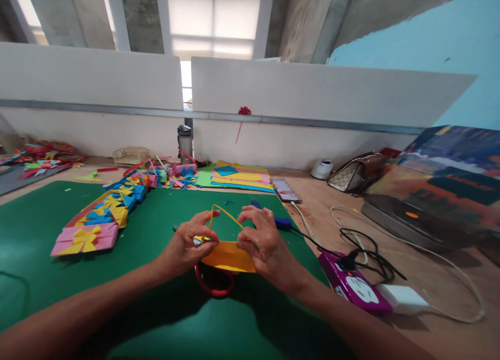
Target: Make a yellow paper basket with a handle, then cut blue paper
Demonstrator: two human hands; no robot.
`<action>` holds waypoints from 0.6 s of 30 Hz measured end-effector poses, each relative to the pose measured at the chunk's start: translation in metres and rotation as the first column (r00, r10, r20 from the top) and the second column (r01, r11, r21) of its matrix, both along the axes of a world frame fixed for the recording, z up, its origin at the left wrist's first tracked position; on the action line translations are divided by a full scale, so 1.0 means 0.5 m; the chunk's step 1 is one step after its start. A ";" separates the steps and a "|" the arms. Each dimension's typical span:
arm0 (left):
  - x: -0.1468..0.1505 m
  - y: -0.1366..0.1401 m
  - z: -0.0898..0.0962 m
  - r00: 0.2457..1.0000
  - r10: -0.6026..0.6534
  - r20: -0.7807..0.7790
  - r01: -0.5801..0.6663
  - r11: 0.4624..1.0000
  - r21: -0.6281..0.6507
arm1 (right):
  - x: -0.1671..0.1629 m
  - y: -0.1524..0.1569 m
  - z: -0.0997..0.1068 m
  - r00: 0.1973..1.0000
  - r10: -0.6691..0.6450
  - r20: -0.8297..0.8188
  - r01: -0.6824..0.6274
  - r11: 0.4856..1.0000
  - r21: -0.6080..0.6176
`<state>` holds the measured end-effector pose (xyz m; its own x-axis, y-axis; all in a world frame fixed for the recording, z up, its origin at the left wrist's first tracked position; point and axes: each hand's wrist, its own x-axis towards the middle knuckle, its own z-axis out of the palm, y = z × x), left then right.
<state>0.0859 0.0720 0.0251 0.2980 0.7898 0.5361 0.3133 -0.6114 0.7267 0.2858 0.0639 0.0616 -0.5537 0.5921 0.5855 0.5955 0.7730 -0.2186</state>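
Between both hands is a small folded yellow paper bag [229,257], held just above the green mat, with a thin yellow strip rising from it in a bent loop. My left hand [195,237] pinches the bag's left end between thumb and fingers. At its right end, my right hand [262,240] is closed on the paper, fingers bent near the foot of the strip. Red-handled scissors [216,291] lie beneath the bag, their blades mostly hidden by it and my left hand. Just behind my right hand rests a blue corded tool [283,223], partly covered.
A row of bow-trimmed paper bags [85,239] stands on the left of the green mat [156,318]. Coloured paper sheets [244,176], a phone [287,190] and a bottle [185,145] are behind. On the right are a purple power strip [353,284] and tangled cables.
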 end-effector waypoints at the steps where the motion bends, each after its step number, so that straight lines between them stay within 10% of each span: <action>1: -0.004 0.002 0.000 1.000 0.008 -0.006 -0.008 1.000 0.005 | 0.001 0.001 0.003 1.000 0.000 -0.002 0.000 1.000 -0.009; 18: -0.032 0.020 0.004 0.996 -0.046 -0.070 0.043 0.998 -0.056 | 0.011 0.015 0.022 0.997 -0.040 -0.062 0.031 0.990 -0.136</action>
